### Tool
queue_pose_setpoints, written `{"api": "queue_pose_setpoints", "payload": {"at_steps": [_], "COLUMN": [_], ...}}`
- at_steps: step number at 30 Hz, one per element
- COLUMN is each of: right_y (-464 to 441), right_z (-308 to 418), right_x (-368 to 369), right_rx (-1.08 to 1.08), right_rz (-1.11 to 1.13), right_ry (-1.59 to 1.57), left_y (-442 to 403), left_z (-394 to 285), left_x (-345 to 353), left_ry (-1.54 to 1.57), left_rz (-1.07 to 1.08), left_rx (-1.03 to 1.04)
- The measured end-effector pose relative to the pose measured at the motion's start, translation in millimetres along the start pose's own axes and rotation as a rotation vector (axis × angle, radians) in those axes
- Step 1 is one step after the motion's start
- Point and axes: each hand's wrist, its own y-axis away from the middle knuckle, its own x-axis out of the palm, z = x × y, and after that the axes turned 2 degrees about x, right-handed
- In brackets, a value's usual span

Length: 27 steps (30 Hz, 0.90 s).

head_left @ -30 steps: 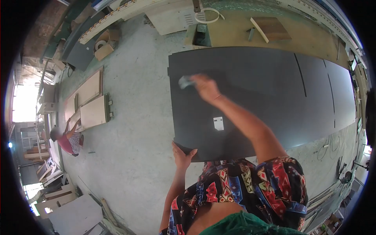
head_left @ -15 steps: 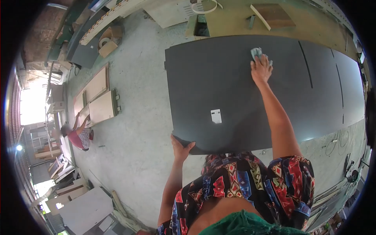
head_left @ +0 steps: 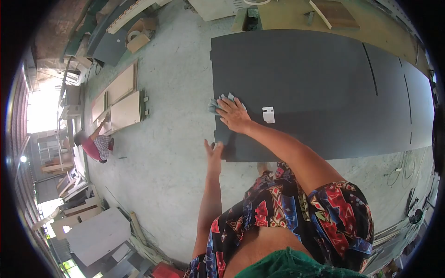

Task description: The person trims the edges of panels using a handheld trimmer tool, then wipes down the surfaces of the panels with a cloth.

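Note:
A large dark grey panel (head_left: 306,69) lies flat in front of me. Under the spread fingers of my right hand (head_left: 235,116), a crumpled pale blue-grey cloth (head_left: 214,106) is pressed on the panel's left edge and partly overhangs it. My left hand (head_left: 213,153) is at the panel's near left corner, thumb and a finger apart; it seems to touch the edge without wrapping round it. A small white label (head_left: 268,115) with dark marks is on the panel, right of my right hand. Dark slots (head_left: 371,69) run across the panel's right part.
Beyond the panel is a yellowish-brown work surface (head_left: 287,16) bearing a brown board (head_left: 336,14). On the concrete floor (head_left: 171,92) to the left, a person (head_left: 95,146) crouches beside pale boards (head_left: 125,111). A cardboard box (head_left: 139,41) stands farther back. Scrap boards (head_left: 99,236) lie lower left.
My right hand has swept the cloth from the panel's far middle to its left edge. My left hand has loosened from the near left corner. The view has shifted somewhat.

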Motion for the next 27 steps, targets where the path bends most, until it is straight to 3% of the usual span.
{"api": "queue_pose_setpoints", "payload": {"at_steps": [4,7,8,10,12,13,14,15,17,20,21,23,27], "right_y": [65.2,118.4,132.8,152.9,160.6,159.1,151.5,138.0,119.4,117.4,122.2,143.0,204.7], "right_z": [19.8,28.0,33.8,45.3,51.6,50.5,53.0,44.3,25.9,-3.9,-14.1,-28.9,-87.8], "right_x": [13.6,33.1,32.2,29.7,50.7,58.4,29.0,21.2,11.4,9.9,6.2,-13.2,-54.9], "right_rx": [-0.172,-0.351,-0.329,-0.429,-0.422,-0.444,-0.287,-0.274,0.012,0.141,0.155,0.151,0.596], "right_rz": [0.058,0.061,0.056,0.337,0.233,0.132,0.151,0.139,-0.104,-0.065,-0.076,-0.091,-0.095], "right_ry": [0.006,-0.08,-0.064,-0.243,-0.328,-0.421,-0.353,-0.348,-0.237,-0.09,-0.083,0.084,0.347], "left_y": [6.0,13.1,13.2,10.8,-9.4,-25.4,-37.7,-53.6,-74.2,-79.6,-75.8,-48.7,-50.5], "left_z": [41.3,33.9,29.6,6.1,-6.6,-6.9,-9.0,-9.1,-12.3,-6.3,-5.2,-20.4,-11.1], "left_x": [-45.8,-47.5,-42.5,-32.0,-24.3,-19.8,-13.5,-5.9,8.3,36.1,46.2,66.0,58.9], "left_ry": [0.07,0.043,-0.014,-0.05,-0.088,-0.154,-0.217,-0.224,-0.52,-0.77,-0.772,-1.233,-1.236], "left_rz": [-0.06,-0.102,-0.119,-0.083,-0.051,-0.027,-0.005,0.011,0.017,0.083,0.098,0.137,0.184], "left_rx": [-0.163,-0.309,-0.306,-0.265,-0.223,-0.1,0.025,0.032,0.248,0.301,0.311,0.072,0.139]}}
